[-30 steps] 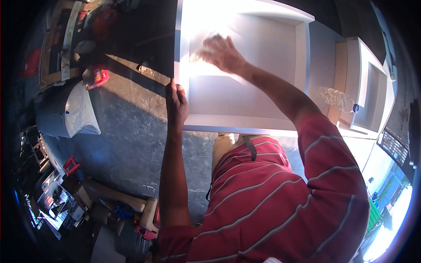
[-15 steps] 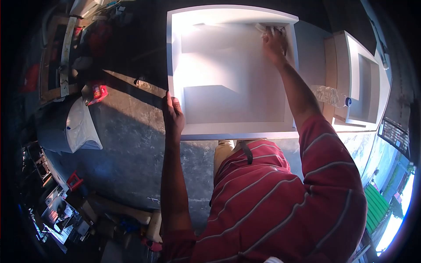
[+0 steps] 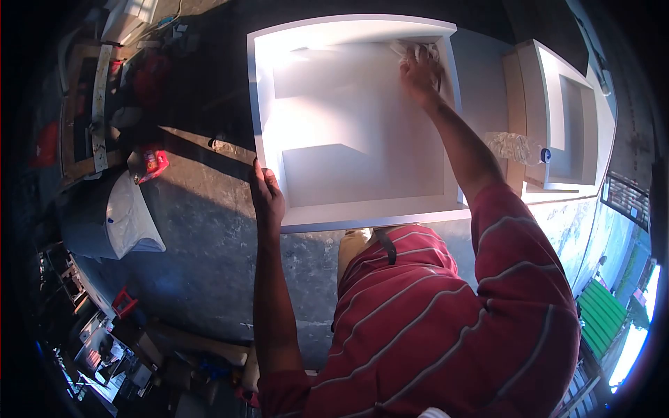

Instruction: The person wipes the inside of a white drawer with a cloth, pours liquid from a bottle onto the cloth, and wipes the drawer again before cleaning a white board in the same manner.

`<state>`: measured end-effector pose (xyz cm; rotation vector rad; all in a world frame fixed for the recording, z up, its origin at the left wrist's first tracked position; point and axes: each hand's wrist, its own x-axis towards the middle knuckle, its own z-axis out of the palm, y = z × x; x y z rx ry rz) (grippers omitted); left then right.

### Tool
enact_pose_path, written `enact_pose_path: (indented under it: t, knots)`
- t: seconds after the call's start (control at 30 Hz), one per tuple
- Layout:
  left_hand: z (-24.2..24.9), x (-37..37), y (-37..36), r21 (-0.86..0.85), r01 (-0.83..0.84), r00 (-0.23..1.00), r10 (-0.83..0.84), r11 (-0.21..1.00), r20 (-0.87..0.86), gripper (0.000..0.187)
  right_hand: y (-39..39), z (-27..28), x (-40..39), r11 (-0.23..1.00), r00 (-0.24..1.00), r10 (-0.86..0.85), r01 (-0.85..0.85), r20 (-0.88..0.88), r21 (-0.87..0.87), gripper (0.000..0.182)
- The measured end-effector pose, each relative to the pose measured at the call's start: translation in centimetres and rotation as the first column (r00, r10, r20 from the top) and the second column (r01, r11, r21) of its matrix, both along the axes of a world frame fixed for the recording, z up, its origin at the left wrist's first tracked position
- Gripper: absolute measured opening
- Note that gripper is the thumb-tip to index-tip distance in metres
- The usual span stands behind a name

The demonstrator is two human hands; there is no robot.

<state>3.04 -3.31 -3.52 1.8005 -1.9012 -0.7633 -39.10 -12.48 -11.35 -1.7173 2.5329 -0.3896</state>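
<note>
A white open box (image 3: 355, 212) like a drawer lies in front of me, its inside facing up. My left hand (image 3: 267, 195) grips its left wall near the front corner, thumb and fingers on the rim. Inside the far right corner, my right hand (image 3: 421, 75) presses a pale crumpled cloth (image 3: 405, 49) against the bottom panel. The fingers are bent over the cloth and partly hide it. Bright light falls across the left part of the box's inside.
A clear plastic bottle with a blue cap (image 3: 516, 148) lies right of the box, beside another white box (image 3: 550, 111). A red packet (image 3: 150, 164), a grey-white curved piece (image 3: 129, 216) and a small red stool (image 3: 124, 304) are on the left. A green slatted panel (image 3: 598, 319) stands at lower right.
The view has shifted a little, so the box and surroundings appear slightly more to the left and lower. Both hands keep their places on the box, the right one still with the cloth.
</note>
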Motion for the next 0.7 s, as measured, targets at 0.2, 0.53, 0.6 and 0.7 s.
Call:
enact_pose_path:
  t: [0.2,0.53,0.6,0.7]
  knots:
    - [-0.9,0.4,0.1,-0.137,0.072,0.997,-0.067,0.988,0.035,0.049,6.3,0.4,7.6,0.935,0.928,0.337,-0.35,-0.159,-0.062,0.05]
    - [-0.2,0.2,-0.3,-0.099,0.05,0.999,-0.05,0.994,0.006,0.046,3.0,1.3,4.5,0.974,0.967,0.226,-0.225,-0.121,0.019,0.051]
    - [-0.1,0.2,0.2,-0.094,0.054,0.999,-0.054,0.994,0.008,0.045,3.2,0.6,3.1,0.955,0.929,0.283,-0.295,-0.237,-0.014,0.05]
    - [0.5,0.3,-0.1,-0.032,0.047,0.998,-0.048,0.998,-0.034,0.045,-0.2,-0.2,-0.5,0.998,0.997,-0.028,0.031,0.066,-0.049,0.047]
